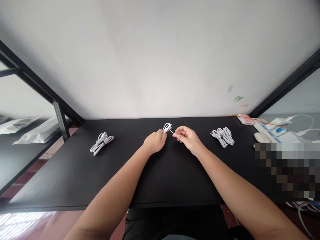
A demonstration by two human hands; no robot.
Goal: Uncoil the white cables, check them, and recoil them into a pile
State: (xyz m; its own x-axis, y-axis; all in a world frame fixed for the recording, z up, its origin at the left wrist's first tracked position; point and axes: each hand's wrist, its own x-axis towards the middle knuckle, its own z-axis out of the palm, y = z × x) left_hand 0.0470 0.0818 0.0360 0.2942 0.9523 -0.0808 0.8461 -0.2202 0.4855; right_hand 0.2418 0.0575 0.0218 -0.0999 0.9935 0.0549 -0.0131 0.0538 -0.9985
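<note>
Near the middle of the black table [160, 180], my left hand [154, 142] is closed around a coiled white cable [166, 127]. Its loops stick out above my fingers, while the lower part of the coil is hidden in the fist. Just to the right, my right hand [188, 139] pinches the end of a thin white strand [171, 132] between thumb and fingertips. The strand runs back towards the coil; whether it is cable or a tie I cannot tell.
A white cable bundle [100, 143] with a dark tie lies left. More tied white cables [222, 137] lie right. Beyond them are a power strip [268, 130] with plugs, a white mouse [262, 137] and a pink-white box [245, 119]. A wall and black frame posts [61, 120] border the table.
</note>
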